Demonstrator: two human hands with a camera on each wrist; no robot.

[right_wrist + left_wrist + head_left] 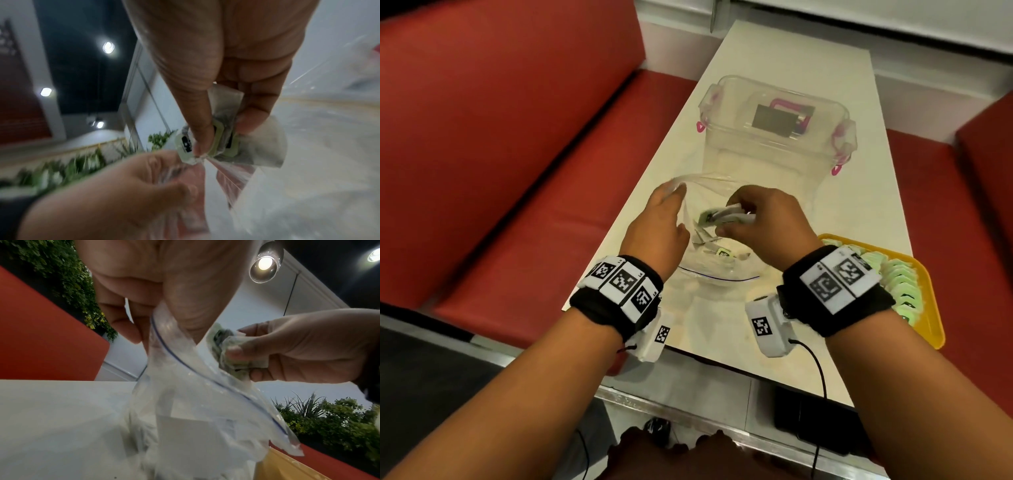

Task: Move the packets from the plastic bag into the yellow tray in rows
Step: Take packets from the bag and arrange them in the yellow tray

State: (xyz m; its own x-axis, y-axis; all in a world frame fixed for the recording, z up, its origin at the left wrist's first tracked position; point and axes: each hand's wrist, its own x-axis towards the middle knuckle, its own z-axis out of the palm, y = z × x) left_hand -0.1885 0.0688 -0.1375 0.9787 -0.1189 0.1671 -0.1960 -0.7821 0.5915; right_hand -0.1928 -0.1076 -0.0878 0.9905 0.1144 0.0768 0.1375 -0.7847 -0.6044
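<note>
On the worktop (784,85) stands the open plastic bag (717,270), its rim pinched in the left hand (659,222) grip; beside it the yellow tray (924,291) holds rows; the right hand (760,219) grips several packets (726,216) at the mouth.

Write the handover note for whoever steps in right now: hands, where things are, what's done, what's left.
Left hand: pinches the rim of the plastic bag, holding it open.
Right hand: grips a bunch of packets at the bag's mouth.
Yellow tray: on the table's right edge, already holding rows of green packets.
Left: a few packets remain in the bag; set the held ones in the tray, then fetch the rest.
</note>
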